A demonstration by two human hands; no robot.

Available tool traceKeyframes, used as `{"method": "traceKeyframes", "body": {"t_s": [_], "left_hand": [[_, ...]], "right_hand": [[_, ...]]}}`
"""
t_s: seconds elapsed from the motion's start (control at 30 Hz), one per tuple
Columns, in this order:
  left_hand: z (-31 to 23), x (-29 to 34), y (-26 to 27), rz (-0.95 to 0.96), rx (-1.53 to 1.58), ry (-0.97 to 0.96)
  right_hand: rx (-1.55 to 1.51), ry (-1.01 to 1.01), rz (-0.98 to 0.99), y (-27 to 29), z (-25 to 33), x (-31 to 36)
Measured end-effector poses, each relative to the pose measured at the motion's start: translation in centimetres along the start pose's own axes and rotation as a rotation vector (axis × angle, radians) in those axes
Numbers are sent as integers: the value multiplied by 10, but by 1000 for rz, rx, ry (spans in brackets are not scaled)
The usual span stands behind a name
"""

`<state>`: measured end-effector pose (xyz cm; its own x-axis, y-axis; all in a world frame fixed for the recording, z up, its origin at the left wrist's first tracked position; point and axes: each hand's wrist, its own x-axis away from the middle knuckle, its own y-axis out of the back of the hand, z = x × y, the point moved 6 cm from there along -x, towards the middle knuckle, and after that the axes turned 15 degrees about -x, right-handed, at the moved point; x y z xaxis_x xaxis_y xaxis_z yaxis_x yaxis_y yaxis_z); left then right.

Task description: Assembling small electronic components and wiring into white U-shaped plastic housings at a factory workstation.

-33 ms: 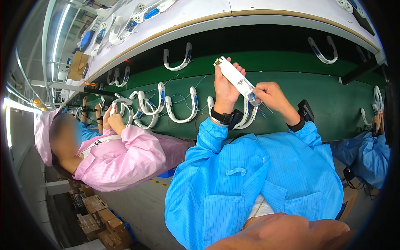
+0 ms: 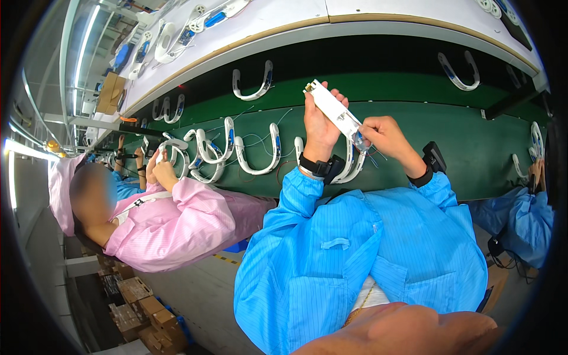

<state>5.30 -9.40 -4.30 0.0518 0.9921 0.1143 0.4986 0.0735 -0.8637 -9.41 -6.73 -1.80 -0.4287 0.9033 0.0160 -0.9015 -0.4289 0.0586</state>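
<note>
My left hand (image 2: 321, 125) holds a long white plastic housing (image 2: 337, 108) slantwise above the green work surface. A small brass-coloured part shows at the housing's upper end. At its lower end my right hand (image 2: 381, 134) is closed, with the fingertips pressed against the housing near thin wires and a bluish part. Whether those fingers also pinch a wire is hidden. Beneath my hands lies a U-shaped white housing (image 2: 357, 170), partly covered by my left wrist. Just left of it stands another U-shaped housing (image 2: 258, 170) with a blue strip inside and loose wires about it.
More U-shaped housings (image 2: 220, 158) crowd the green bench (image 2: 438, 127) to the left. Beyond it, a white shelf (image 2: 378, 10) carries several parts. A co-worker in pink (image 2: 177, 222) sits at my left; a blue sleeve (image 2: 520, 219) shows at far right.
</note>
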Motion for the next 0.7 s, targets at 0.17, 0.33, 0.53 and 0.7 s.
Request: {"method": "traceKeyframes", "body": {"t_s": [0.17,0.33,0.53,0.7], "left_hand": [[2,2,-1,4,-3,13],[7,9,-13,6,-188,-49],[7,12,-13,56,-389,-203],[11,14,-15,70,-396,-252]], "right_hand": [[26,9,-15,0,1,0],[107,49,-51,-4,11,-1],[61,201,-251,4,14,0],[-61,242,-313,4,-6,-1]]}}
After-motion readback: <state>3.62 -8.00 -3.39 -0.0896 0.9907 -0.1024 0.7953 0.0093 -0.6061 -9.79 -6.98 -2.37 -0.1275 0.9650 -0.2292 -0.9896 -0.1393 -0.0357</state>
